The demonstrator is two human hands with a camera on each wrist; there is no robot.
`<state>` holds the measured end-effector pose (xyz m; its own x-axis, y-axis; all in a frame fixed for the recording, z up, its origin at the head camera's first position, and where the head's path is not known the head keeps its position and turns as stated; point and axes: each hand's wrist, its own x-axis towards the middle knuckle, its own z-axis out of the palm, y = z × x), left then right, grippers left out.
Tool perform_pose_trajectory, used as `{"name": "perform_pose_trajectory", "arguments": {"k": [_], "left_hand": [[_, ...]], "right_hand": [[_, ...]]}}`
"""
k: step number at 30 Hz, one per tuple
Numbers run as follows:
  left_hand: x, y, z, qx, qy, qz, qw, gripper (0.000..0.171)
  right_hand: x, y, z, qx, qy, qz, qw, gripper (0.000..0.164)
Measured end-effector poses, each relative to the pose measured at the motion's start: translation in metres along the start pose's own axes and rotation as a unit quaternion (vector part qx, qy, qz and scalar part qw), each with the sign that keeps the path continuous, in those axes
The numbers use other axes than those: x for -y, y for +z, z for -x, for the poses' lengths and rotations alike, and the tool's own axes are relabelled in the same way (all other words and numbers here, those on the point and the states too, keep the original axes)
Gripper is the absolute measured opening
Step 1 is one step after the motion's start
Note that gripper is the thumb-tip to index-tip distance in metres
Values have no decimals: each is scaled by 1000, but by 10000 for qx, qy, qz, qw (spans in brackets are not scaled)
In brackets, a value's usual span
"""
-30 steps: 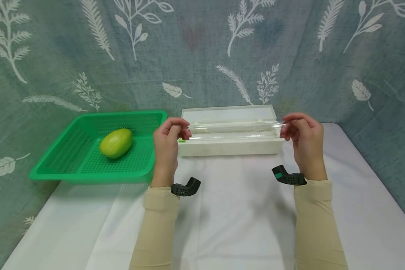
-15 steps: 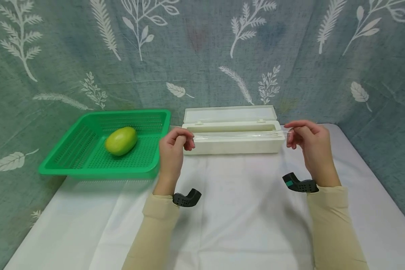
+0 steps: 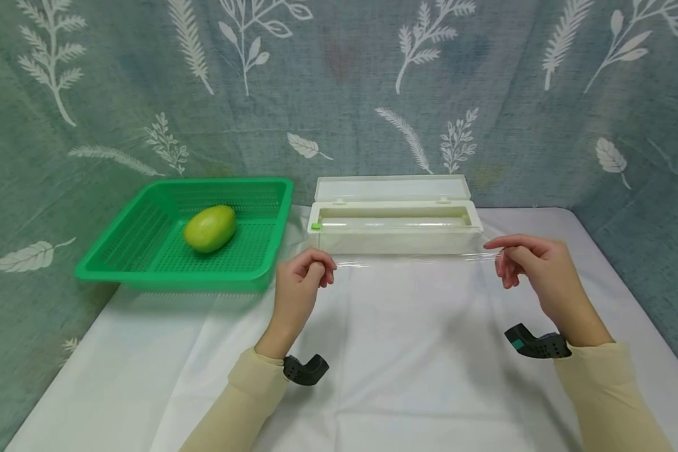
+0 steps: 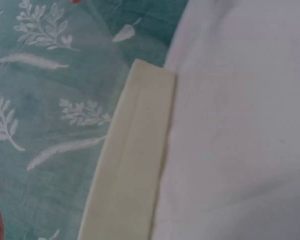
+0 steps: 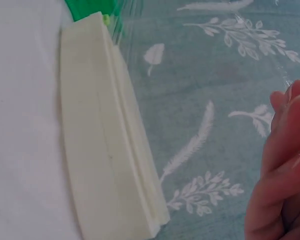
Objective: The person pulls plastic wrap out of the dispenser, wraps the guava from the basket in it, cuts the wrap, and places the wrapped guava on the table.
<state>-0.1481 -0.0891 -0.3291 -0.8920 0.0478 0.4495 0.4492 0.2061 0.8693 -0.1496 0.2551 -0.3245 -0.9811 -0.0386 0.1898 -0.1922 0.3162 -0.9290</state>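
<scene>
A clear sheet of plastic wrap stretches between the two hands, in front of its white dispenser box. The left hand pinches one corner of the film between thumb and curled fingers. At the opposite corner the right hand pinches the film with thumb and forefinger. The box's lid is raised at the back, and a roll of film lies inside. A small green slider sits at the left of the box's front edge. In the right wrist view, the right fingers show beside the film.
On the left, a green plastic basket holds a yellow-green mango-like fruit. A white cloth covers the table. Behind it hangs a grey-green curtain with white leaf prints.
Both hands have drawn the film toward the person, away from the box, and the right hand has also moved rightward. The box and basket stay in place while the head view shifts slightly.
</scene>
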Motion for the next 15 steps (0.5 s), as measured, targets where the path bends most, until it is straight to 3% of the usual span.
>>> {"name": "perform_pose_trajectory", "arguments": {"k": [9,15], "left_hand": [[11,-2,18,401,-292,-196,9986,30],[18,-5,27,587,-460,-162,9971,30]], "right_hand": [[-19,2,18,525,402,283,9974,26],[-33,3,29,1167,799,680,9876,29]]}}
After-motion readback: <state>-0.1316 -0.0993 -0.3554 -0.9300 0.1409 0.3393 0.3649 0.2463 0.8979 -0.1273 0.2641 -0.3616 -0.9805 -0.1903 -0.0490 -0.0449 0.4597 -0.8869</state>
